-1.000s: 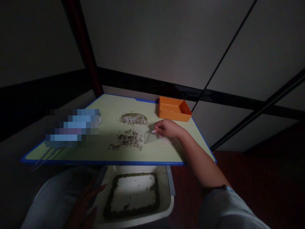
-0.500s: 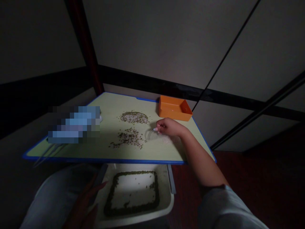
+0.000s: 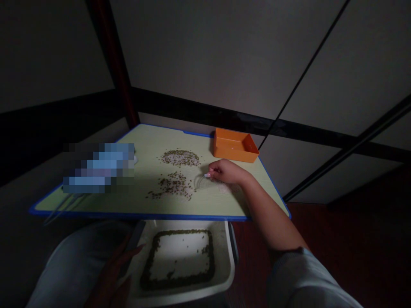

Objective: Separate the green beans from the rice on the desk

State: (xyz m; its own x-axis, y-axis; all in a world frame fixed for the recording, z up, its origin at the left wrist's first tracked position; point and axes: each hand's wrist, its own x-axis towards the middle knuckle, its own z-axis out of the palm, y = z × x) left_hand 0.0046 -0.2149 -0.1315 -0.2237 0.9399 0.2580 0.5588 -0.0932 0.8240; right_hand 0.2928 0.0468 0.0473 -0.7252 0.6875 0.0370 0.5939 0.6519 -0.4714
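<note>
My right hand (image 3: 225,172) is pinched over the pale table, beside a loose patch of green seeds mixed with white grains (image 3: 175,186). From its fingertips a thin, curved grey thing (image 3: 198,182) reaches toward the patch; its kind is too faint to make out. Under the hand lies a scatter of white grains (image 3: 223,187). Farther back sits a denser heap of the same mix (image 3: 180,158). Low in the view, my dim left hand (image 3: 117,265) holds the left side of a white basin (image 3: 226,273), with green seeds around its floor's edge.
An orange open box (image 3: 236,147) stands at the table's back right corner. At the left lies a blurred-out blue object (image 3: 99,167) with a thin loop hanging over the front edge. The table (image 3: 150,141) has a blue rim, and panelled walls rise behind it.
My right hand has shifted slightly to the left with the thin curved thing, nearer the loose patch. The basin and my left hand look nearly the same.
</note>
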